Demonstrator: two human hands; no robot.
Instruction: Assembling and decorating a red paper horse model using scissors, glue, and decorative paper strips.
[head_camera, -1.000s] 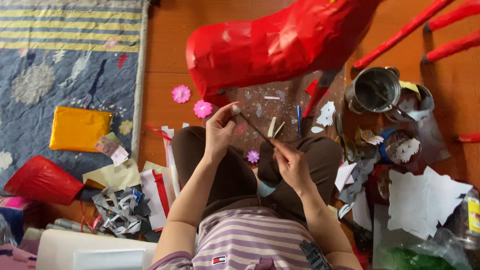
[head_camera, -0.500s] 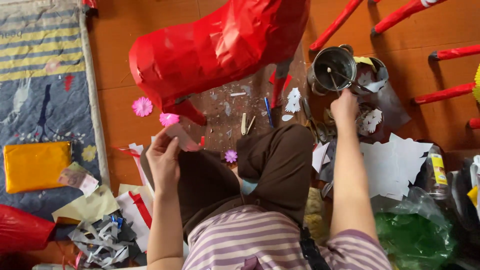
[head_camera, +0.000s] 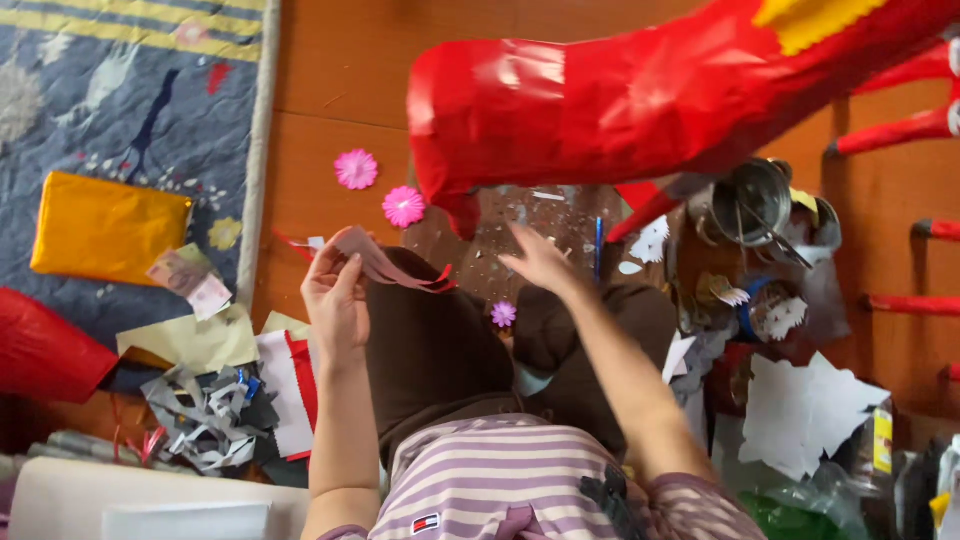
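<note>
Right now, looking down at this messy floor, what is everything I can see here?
Big paper figure: one, shiny red with a yellow patch, top centre to right.
Paper flowers: three; two pink on the wooden floor, one purple between the knees.
Rug: one, blue-grey with yellow stripes, top left.
Yellow packet: one, on the rug.
Metal pot: one, silver, right of centre.
White paper cutouts: several, lower right.
Grey paper scraps: a pile, lower left.
Paper strip: one, pinkish with red edge, in the left hand.
Left hand: grip closed on the paper strip.
Right hand: open, blurred, above the floor past the knee.
</note>
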